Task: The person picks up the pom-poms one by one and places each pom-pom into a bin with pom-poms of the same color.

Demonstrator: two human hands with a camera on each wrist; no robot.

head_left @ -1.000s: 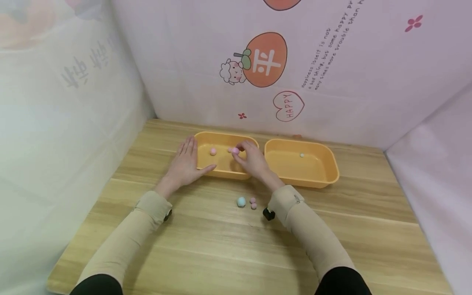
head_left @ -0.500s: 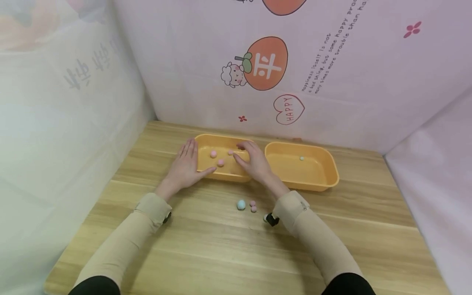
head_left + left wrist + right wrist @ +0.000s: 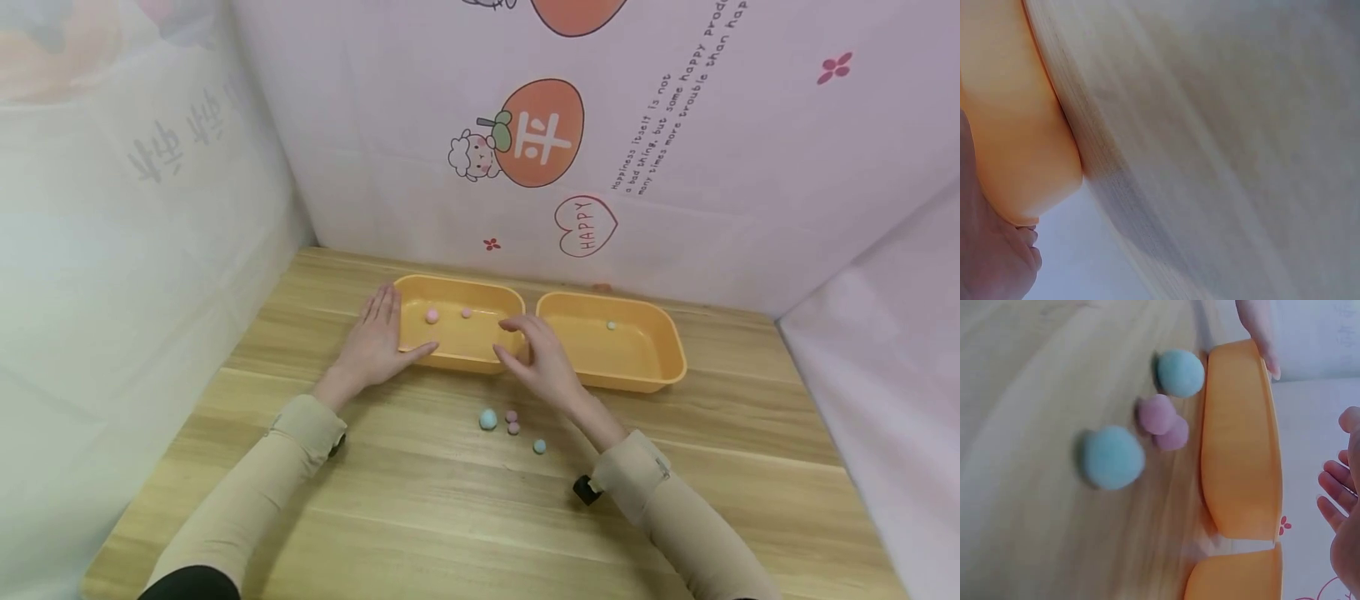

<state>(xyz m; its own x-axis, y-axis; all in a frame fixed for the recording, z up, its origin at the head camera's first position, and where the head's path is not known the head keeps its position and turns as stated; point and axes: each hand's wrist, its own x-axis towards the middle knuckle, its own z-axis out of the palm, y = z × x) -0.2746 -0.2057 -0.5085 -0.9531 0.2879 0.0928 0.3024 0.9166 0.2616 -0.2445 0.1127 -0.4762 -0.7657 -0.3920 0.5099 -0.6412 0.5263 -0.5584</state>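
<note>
My left hand (image 3: 371, 342) rests against the left end of the left yellow tray (image 3: 461, 362), fingers straight, thumb along the front rim. In the left wrist view, part of that hand (image 3: 994, 269) touches the tray's side. Two pink balls, a larger one (image 3: 432, 317) and a smaller one (image 3: 466, 313), lie inside this tray. My right hand (image 3: 546, 362) hovers over the tray's right end, fingers loosely bent and apart, holding nothing. On the table in front lie a large blue ball (image 3: 488, 419), two touching pink balls (image 3: 512, 422) and a smaller blue ball (image 3: 540, 447).
A second yellow tray (image 3: 667, 367) stands just right of the first, with one small pale green ball (image 3: 611, 326) in it. Printed white cloth (image 3: 390, 183) hangs behind the wooden table (image 3: 420, 517) and at both sides.
My right hand let go of a pink ball in the left tray and drew back right and nearer. That ball, in sight half a second ago, is now hidden. My left hand stayed put.
</note>
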